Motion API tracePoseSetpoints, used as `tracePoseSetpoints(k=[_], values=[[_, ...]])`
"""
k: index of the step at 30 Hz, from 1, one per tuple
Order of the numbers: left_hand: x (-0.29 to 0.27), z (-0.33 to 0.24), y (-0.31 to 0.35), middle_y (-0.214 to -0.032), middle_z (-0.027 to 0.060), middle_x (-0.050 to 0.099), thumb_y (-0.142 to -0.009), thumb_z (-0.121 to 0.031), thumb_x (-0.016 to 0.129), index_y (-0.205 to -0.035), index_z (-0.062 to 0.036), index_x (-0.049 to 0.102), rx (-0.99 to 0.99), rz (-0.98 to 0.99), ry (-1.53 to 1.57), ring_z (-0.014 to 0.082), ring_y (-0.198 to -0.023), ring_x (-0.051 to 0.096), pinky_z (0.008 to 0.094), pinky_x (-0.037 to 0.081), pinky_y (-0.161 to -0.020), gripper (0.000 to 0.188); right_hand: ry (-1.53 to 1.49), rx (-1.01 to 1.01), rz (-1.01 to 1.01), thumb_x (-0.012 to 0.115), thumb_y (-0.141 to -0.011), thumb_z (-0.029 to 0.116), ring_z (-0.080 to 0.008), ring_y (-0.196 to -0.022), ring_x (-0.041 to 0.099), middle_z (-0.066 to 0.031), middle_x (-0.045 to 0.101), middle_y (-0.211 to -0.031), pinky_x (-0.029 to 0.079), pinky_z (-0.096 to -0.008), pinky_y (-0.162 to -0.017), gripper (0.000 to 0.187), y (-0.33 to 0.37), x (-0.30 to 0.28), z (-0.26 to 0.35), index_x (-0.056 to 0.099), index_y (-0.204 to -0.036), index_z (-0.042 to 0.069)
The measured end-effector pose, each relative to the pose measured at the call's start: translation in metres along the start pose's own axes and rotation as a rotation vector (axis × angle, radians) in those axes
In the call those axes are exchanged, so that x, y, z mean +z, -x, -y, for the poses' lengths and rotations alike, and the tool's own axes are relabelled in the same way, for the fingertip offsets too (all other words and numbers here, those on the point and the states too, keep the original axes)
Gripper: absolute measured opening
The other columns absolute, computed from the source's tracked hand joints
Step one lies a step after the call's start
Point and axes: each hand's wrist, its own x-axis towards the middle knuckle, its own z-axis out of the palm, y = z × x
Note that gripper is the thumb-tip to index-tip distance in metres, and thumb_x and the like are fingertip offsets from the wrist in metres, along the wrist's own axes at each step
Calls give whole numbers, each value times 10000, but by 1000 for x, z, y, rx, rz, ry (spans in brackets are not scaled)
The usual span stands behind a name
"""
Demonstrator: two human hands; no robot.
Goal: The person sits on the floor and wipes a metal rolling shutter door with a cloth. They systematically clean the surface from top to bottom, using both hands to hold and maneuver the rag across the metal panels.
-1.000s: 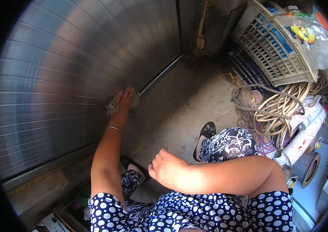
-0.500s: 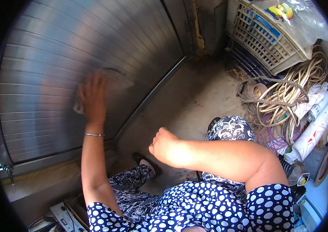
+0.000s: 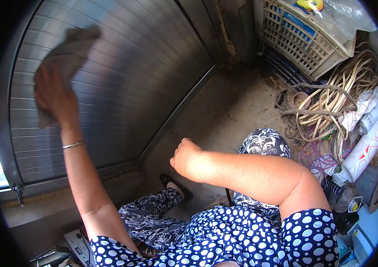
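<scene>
A grey-brown cloth (image 3: 71, 51) lies against a ribbed, shiny metal door panel (image 3: 122, 89) on the left. My left hand (image 3: 54, 91), a bangle at its wrist, holds the cloth to the panel; motion blurs the fingers and the cloth's edges. Bent across in front of my body, my right arm ends in a loosely curled hand (image 3: 186, 159) above the floor. Nothing shows sticking out of that fist, and it touches neither the panel nor the cloth.
A cream plastic crate (image 3: 304, 42) with plastic bags stands at the upper right. Coiled cable and rope (image 3: 331, 104), a white roll-shaped package (image 3: 365, 144) and dark bottles (image 3: 347, 200) crowd the right side. A bolt (image 3: 18, 196) hangs from the panel's lower left corner. Bright light shows beyond that edge.
My left hand has swept up and to the left over the panel, taking the cloth along. The panel's left edge shows a wider bright gap. My right hand stays nearly in place.
</scene>
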Motion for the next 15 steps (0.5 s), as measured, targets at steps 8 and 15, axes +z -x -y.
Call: tracePoseSetpoints(k=[8, 15], values=[[39, -131, 94, -1533, 11, 298, -865, -13, 457, -1413, -208, 401, 265, 479, 305, 187, -1432, 211, 468, 120, -1153, 585, 18, 4, 3, 671, -802, 262, -221, -1034, 601, -63, 659, -1088, 411, -384, -892, 486, 0, 9, 6, 546, -1225, 59], [70, -190, 150, -1534, 6, 254, -837, -20, 412, -1411, -79, 376, 388, 600, 472, 182, -1406, 245, 384, 199, -1158, 579, 13, -24, 2, 593, -844, 252, -205, -1000, 588, -62, 653, -1062, 377, -376, -895, 436, -3, 17, 13, 559, -1226, 44]])
